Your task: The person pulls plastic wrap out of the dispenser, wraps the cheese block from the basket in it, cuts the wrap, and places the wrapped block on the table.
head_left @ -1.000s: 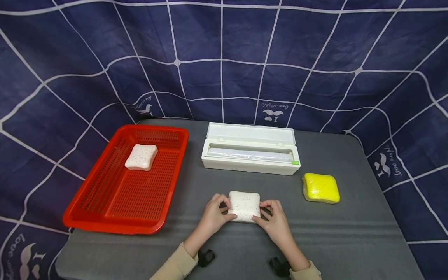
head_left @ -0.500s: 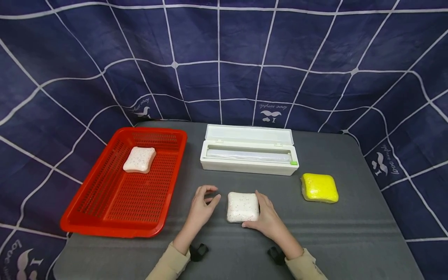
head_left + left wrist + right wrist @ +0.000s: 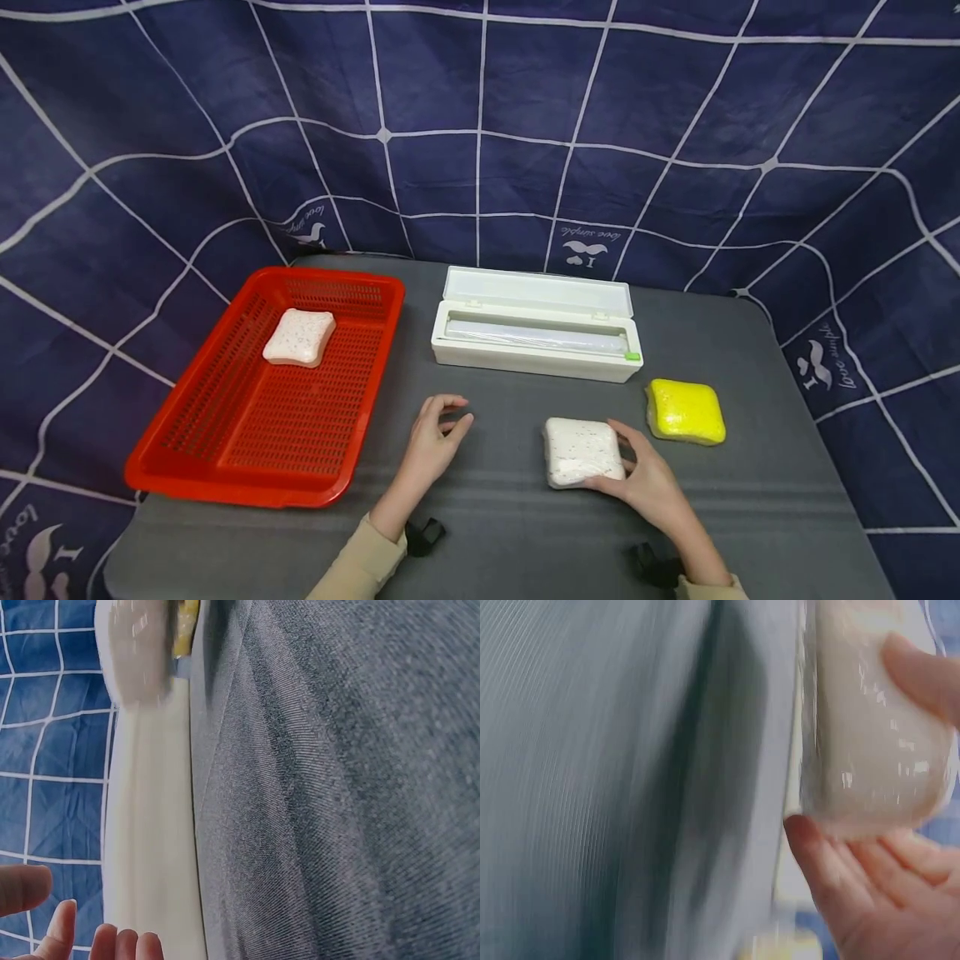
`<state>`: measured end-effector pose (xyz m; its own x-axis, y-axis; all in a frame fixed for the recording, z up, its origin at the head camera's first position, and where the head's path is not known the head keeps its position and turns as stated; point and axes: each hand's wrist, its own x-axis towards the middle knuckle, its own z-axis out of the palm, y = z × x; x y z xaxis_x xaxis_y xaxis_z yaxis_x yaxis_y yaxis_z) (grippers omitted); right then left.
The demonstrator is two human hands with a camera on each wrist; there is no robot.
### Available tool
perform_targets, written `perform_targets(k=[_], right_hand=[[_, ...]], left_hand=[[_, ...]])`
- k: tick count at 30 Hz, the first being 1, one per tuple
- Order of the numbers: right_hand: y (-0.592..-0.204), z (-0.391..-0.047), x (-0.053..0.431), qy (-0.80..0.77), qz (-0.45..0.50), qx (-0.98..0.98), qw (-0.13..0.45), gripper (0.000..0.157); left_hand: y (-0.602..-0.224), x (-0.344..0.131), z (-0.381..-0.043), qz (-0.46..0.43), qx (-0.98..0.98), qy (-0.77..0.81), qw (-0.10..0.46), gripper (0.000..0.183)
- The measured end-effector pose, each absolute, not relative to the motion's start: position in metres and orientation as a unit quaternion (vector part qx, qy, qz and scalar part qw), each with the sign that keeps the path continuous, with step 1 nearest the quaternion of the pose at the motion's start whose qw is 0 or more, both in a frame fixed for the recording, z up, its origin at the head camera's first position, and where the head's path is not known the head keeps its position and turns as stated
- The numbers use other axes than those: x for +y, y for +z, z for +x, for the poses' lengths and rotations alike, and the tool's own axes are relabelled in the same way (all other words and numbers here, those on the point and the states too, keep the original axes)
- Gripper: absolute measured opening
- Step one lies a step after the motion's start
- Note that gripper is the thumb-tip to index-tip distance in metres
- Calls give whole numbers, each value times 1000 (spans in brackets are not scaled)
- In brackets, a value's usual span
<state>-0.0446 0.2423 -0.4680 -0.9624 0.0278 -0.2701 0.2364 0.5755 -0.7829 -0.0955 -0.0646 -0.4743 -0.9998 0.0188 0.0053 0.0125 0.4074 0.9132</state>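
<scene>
My right hand (image 3: 651, 483) grips a white, speckled, rounded-square block (image 3: 581, 450) by its right side, thumb at the near edge and fingers at the far right corner. In the right wrist view, shiny clear film covers the block (image 3: 870, 727), and a shadow falls on the cloth beside it. My left hand (image 3: 435, 437) is off to the left, holding nothing, with its fingers loosely bent and thumb apart. The left wrist view shows its fingertips (image 3: 126, 945) at the bottom left, and the block blurred at the top.
A white box (image 3: 525, 358) with its lid raised holds a roll of clear film (image 3: 536, 335) behind the hands. At right lies a film-covered yellow block (image 3: 686, 411). A red basket (image 3: 292, 429) at left contains another speckled white block (image 3: 300, 336). A dark blue grid curtain (image 3: 525, 92) surrounds the grey table.
Both hands were at the white block. My left hand let go and moved left. My right hand has taken hold of the block and carried it to the right.
</scene>
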Motion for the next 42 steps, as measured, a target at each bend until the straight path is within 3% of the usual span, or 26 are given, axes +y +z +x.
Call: perform_targets(k=[8, 14, 24, 31, 37, 42], right_hand=[[-465, -13, 331, -423, 168, 879, 142, 113], [-473, -9, 356, -426, 191, 873, 141, 115], [-481, -26, 363, -401, 140, 895, 137, 109], [-471, -23, 359, -300, 121, 935, 144, 115], [-447, -27, 334, -283, 77, 954, 66, 114], [-426, -48, 303, -297, 46, 954, 23, 93]], left_hand=[[-473, -64, -96, 12, 834, 552, 10, 21], [-474, -62, -95, 16, 830, 557, 10, 21], [-478, -64, -96, 19, 830, 558, 8, 20], [-476, -65, -99, 16, 835, 551, 3, 20], [-471, -67, -104, 19, 838, 545, -6, 21], [-465, -66, -111, 24, 844, 535, -26, 26]])
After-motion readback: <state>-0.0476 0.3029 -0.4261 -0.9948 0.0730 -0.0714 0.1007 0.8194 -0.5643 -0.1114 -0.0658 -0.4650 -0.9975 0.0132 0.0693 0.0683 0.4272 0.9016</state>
